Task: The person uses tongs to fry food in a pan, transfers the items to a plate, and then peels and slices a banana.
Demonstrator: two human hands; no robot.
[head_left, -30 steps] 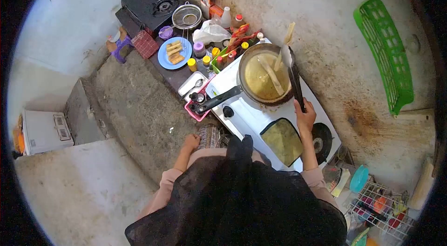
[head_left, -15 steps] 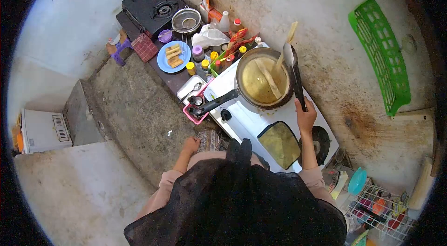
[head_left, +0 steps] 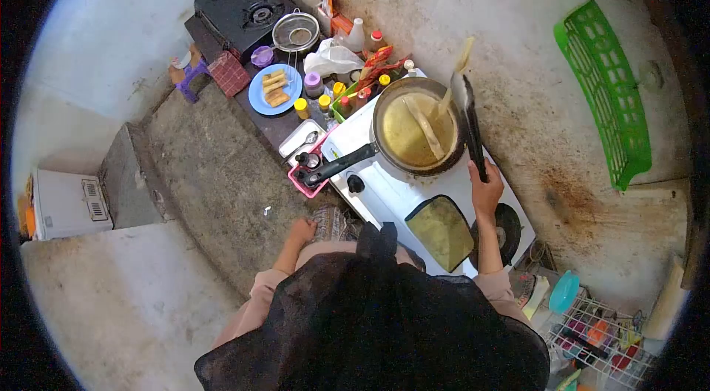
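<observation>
My right hand (head_left: 487,190) is wrapped round the black handle of a pair of tongs (head_left: 466,106), whose head rests over the right rim of the frying pan (head_left: 379,113). A pale, flat strip (head_left: 464,55) sticks up past the pan's edge and passes behind the tongs' head into the pan. Another long pale strip (head_left: 424,128) lies in the yellowish oil (head_left: 399,136). Low by my lap, my left hand (head_left: 302,230) is closed beside a patterned cloth (head_left: 333,224); I cannot tell what, if anything, is in it.
A dark-rimmed glass panel (head_left: 441,234) lies on the white stove (head_left: 392,202) beside a black burner (head_left: 506,234). Left of the pan are a pink basket (head_left: 303,187), yellow-capped bottles, and a blue plate (head_left: 259,102) with fried rolls (head_left: 275,88). Behind stand a strainer (head_left: 296,32) and black stove (head_left: 240,6).
The view has shifted slightly. My right hand keeps its grip on the tongs at the pan's rim, and my left hand stays low by my lap.
</observation>
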